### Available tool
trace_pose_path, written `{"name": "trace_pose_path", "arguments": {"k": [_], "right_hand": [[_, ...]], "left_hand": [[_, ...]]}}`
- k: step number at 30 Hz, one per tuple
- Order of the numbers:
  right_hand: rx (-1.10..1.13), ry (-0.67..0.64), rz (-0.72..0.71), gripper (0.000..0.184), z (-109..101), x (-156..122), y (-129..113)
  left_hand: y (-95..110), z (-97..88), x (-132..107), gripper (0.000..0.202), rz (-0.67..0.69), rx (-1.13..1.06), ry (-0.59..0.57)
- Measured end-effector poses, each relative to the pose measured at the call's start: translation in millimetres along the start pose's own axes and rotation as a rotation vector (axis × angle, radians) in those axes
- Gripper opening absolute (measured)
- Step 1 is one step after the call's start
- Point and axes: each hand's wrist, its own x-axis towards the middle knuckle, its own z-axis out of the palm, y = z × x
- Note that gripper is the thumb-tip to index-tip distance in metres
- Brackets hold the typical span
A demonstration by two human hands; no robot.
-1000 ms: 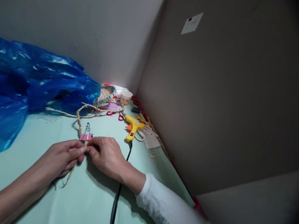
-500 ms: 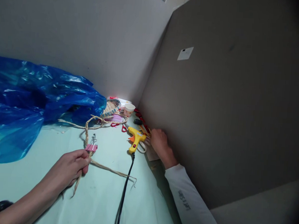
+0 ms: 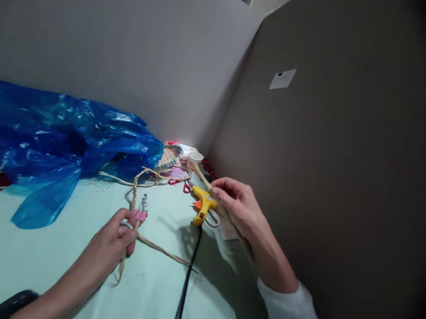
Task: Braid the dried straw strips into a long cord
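My left hand (image 3: pixel 112 240) is closed on a braided straw cord (image 3: pixel 135 186), just below a pink binder clip (image 3: pixel 140 215) that grips it. Loose straw strands (image 3: pixel 164 252) trail from the fingers, one to the right and one downward. My right hand (image 3: pixel 246 212) pinches a pale straw strip (image 3: pixel 202 176) between thumb and fingers, raised over the right side of the table. Beneath and beside it lies a yellow glue gun (image 3: pixel 203 205) with an orange trigger, apparently untouched. White-handled scissors (image 3: pixel 213 220) are partly hidden under the glue gun.
A crumpled blue plastic bag (image 3: pixel 80 137) fills the back left. In the back corner stand a woven basket piece (image 3: pixel 170 158) and a paper cup (image 3: pixel 194 159), near red-handled scissors (image 3: pixel 186 187). The glue gun's black cord (image 3: pixel 187 288) runs forward. Grey partitions (image 3: pixel 307 151) enclose the back and right.
My right hand has lifted from the items by the right partition, now holding the straw strip. My left hand keeps its place at the clip, its fingers slightly shifted. The view has shifted slightly.
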Motion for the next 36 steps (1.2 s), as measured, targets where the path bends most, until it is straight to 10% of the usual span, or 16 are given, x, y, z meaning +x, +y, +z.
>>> {"name": "trace_pose_path", "arguments": {"k": [4, 8, 36], "right_hand": [[0.568, -0.490, 0.141, 0.025, 36.5, -12.0, -7.6], [0.574, -0.607, 0.225, 0.021, 71.9, -18.2, 1.6], [0.194, -0.555, 0.056, 0.024, 99.3, -28.6, 0.8]], "left_hand": [[9.6, -0.3, -1.9, 0.023, -0.031, -0.064, -0.081], [10.0, -2.0, -1.4, 0.018, -0.027, -0.042, -0.146], [17.4, -2.7, -6.4, 0.022, -0.070, -0.109, -0.142]]}}
